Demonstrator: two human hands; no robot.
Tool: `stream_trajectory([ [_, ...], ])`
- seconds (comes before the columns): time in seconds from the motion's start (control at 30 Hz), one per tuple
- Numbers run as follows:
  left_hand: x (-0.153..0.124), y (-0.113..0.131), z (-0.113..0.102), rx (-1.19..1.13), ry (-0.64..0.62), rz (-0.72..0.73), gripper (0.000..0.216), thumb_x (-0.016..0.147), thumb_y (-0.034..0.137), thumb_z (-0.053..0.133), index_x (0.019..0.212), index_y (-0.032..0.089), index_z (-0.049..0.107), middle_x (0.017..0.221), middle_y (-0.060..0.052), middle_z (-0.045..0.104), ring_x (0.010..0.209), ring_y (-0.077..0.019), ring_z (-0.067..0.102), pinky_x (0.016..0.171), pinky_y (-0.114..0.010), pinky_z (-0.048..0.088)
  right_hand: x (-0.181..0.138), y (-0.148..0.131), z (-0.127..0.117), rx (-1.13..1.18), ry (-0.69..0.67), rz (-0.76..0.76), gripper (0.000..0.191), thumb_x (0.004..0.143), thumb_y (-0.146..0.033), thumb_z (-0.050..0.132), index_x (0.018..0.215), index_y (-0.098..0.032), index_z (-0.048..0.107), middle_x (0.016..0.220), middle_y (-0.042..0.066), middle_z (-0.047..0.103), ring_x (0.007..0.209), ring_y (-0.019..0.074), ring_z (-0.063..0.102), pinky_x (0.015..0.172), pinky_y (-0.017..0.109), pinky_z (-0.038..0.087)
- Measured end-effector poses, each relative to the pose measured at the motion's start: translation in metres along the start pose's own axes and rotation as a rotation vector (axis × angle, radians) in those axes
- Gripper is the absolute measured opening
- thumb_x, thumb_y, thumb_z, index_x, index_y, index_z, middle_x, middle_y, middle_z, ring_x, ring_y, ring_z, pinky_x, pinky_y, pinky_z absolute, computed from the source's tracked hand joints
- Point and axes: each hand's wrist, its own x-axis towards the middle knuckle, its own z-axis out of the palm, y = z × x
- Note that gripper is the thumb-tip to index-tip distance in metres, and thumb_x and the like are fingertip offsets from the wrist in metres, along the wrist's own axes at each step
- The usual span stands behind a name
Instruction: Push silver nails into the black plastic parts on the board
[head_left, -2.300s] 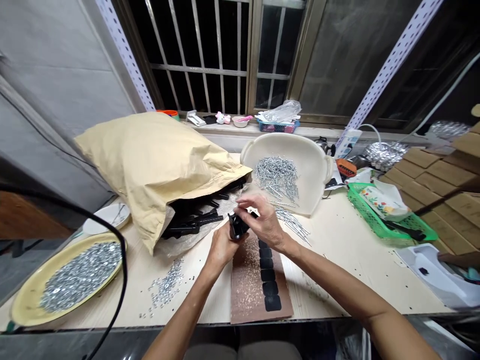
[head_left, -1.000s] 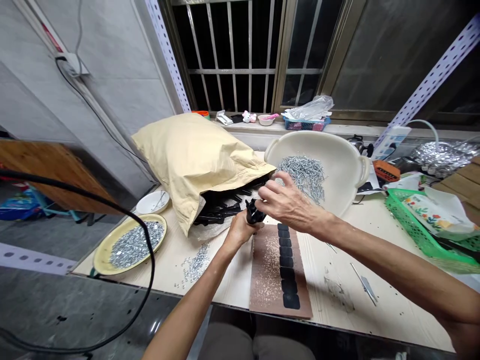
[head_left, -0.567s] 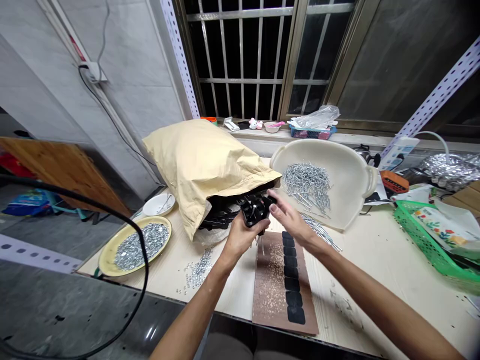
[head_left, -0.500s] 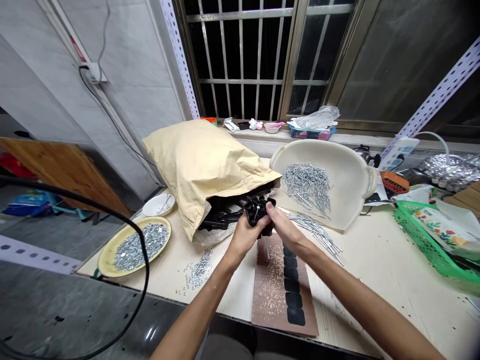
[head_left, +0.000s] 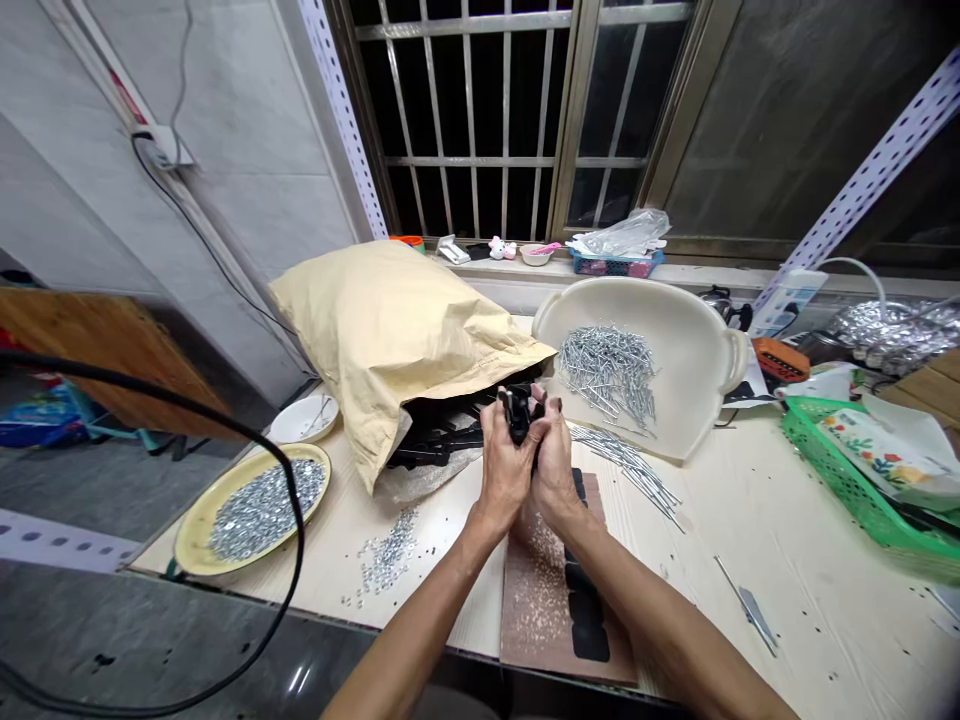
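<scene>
My left hand (head_left: 504, 463) and my right hand (head_left: 556, 460) are pressed together around a small black plastic part (head_left: 518, 412), both closed on it, above a brown board (head_left: 541, 590) with a row of black pads. Only the part's top shows between my thumbs. Just behind my hands a tan paper sack (head_left: 386, 330) lies open, with more black parts (head_left: 442, 437) spilling from its mouth. A cream plastic tub (head_left: 690, 340) to the right holds a heap of silver screws (head_left: 609, 368), with several more screws (head_left: 626, 465) loose on the table.
A yellow plate (head_left: 196, 520) of small silver nuts sits at the left edge, with scattered nuts (head_left: 382, 556) nearby and a white dish (head_left: 303, 418) behind. A green basket (head_left: 847, 470) stands at right. A black cable (head_left: 247, 445) arcs in front at left. A loose metal blade (head_left: 742, 603) lies at front right.
My right hand left the tub area and closed onto the black part held by my left hand; both hands now clasp it together. The view has shifted slightly.
</scene>
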Motion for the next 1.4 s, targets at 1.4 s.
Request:
stream_trajectory([
  [1.4, 0.039, -0.008, -0.016, -0.473, -0.251, -0.18, 0.025, 0.073, 0.038, 0.068, 0.076, 0.013, 0.068, 0.067, -0.004, 0.065, 0.061, -0.0132, 0.058, 0.057, -0.026, 0.048, 0.032, -0.034, -0.101, -0.515, -0.125, -0.181, 0.054, 0.094, -0.055, 0.022, 0.114, -0.019, 0.057, 0.111, 0.01, 0.061, 0.084, 0.0192, 0.066, 0.091, 0.044, 0.044],
])
